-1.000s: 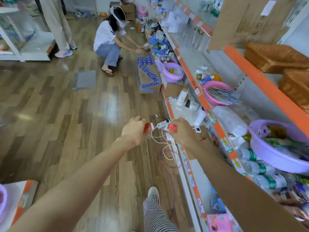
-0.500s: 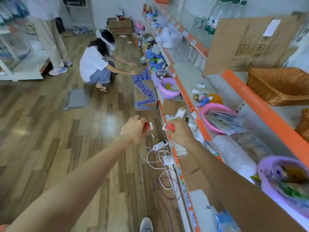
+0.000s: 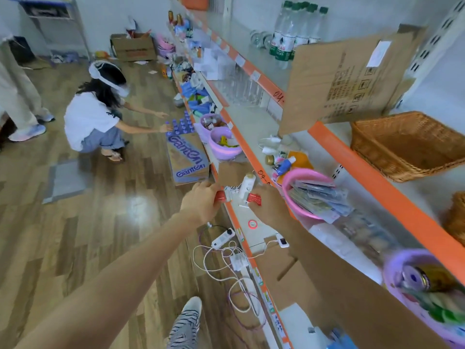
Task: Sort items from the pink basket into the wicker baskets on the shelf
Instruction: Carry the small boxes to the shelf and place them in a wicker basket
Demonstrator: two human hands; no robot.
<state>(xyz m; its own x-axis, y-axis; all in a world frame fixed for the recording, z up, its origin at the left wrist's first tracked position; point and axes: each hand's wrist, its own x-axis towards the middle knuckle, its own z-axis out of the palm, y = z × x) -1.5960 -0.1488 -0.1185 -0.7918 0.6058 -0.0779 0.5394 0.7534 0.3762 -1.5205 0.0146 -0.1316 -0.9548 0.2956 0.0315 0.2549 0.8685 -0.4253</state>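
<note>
The wicker basket (image 3: 407, 144) is woven of rough, matt cane. The pink basket (image 3: 286, 192) is moulded in smooth, glossy plastic, and shiny film is seen on the packets (image 3: 319, 200) in it. The cardboard (image 3: 339, 79) is matt. The floor (image 3: 100, 222) is laid in glossy wood-look planks. The shelf edge (image 3: 372, 182) is coated in smooth orange paint.

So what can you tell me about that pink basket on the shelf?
The pink basket is a round tub of what looks like smooth plastic, with a thick rolled rim. It sits on the shelf, tipped so its mouth faces the person. Flat clear packets fill it and spill over its lower edge. A blue and white bottle lies just behind it. The right hand is close in front; contact is unclear.
</note>
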